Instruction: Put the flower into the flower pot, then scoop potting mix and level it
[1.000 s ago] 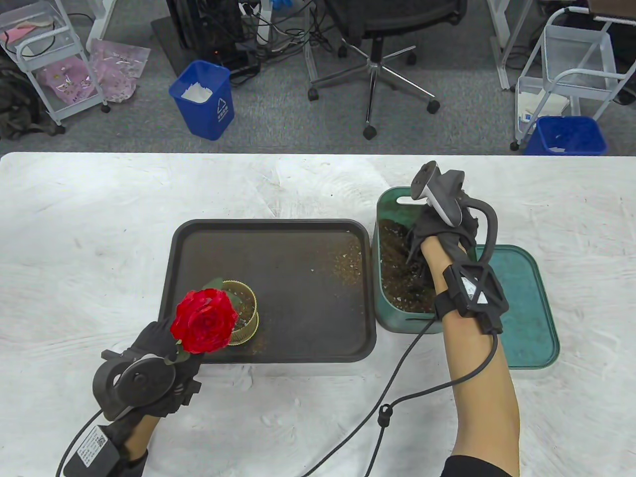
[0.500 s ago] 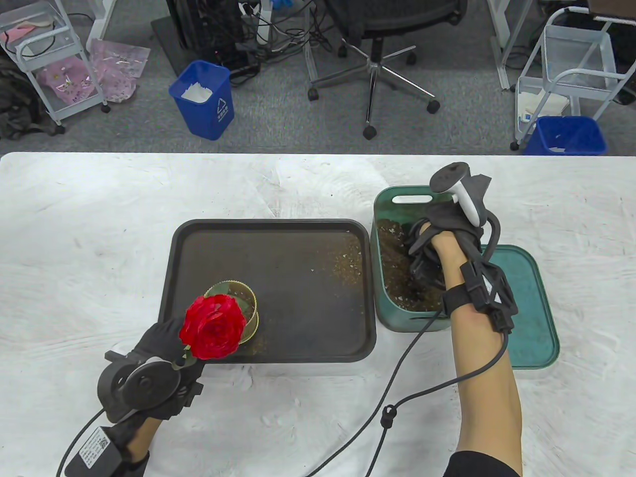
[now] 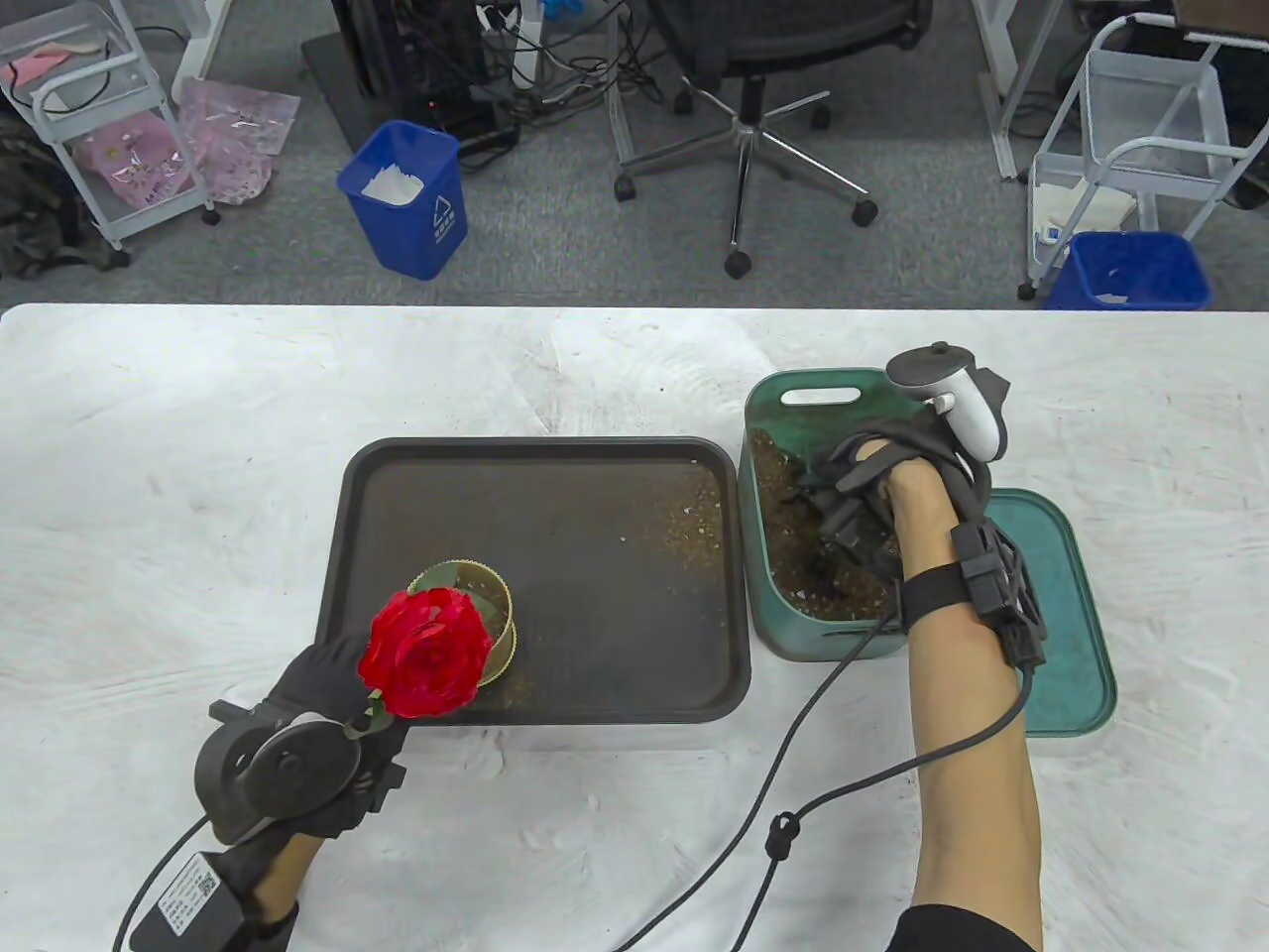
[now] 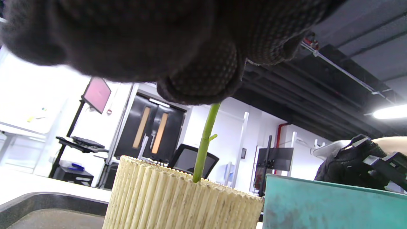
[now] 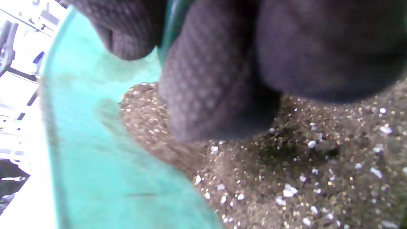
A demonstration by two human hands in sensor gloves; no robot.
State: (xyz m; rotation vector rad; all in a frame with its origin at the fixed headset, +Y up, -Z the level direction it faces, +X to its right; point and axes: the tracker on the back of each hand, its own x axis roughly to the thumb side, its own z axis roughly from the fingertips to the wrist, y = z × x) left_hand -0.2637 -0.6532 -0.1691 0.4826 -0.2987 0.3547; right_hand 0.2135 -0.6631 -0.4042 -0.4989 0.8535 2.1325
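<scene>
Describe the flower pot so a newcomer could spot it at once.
On the white table lies a dark tray. In its near-left corner stands the flower pot, small, round, ribbed and pale yellow, with the red flower above it. Its neighbour, the green bin, is rectangular.

Office or lab workspace set up for recording. Grey carpet floor behind a white tabletop, black swivel office chair on castors, cable tangle running under desks. Two blue recycling bins, white wire trolleys at both sides. Left wrist view showed a monitor on a stand, dark double doors, another office chair, exposed ceiling ducts and strip lighting.
</scene>
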